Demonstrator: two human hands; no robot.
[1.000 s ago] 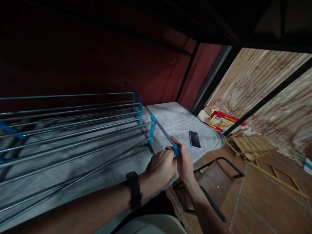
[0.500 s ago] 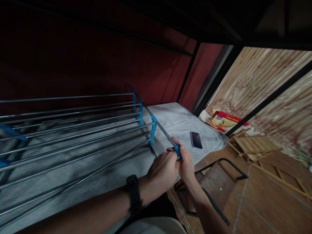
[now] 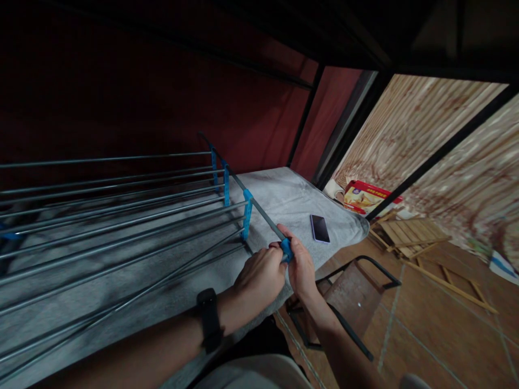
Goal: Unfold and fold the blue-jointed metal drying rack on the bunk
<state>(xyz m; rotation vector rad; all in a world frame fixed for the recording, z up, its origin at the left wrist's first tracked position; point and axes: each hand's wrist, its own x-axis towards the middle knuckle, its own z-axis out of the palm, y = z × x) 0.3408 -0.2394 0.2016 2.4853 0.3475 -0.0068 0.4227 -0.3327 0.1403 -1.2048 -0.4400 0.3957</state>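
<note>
I see the metal rack [image 3: 121, 216] lying across the grey bed [image 3: 292, 200]. My left hand [image 3: 259, 278] and right hand [image 3: 302, 267] both curl shut around its blue end connector [image 3: 286, 250], pinched between my fingers [image 3: 284, 233], near a phone [image 3: 319, 228].

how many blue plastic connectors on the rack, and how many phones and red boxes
blue plastic connectors on the metal rod rack: 4 clearly visible, at, and one pinched between the left hand and right hand
dark smartphone on the grey cloth: 1
red cardboard box: 1
total: 6
</note>
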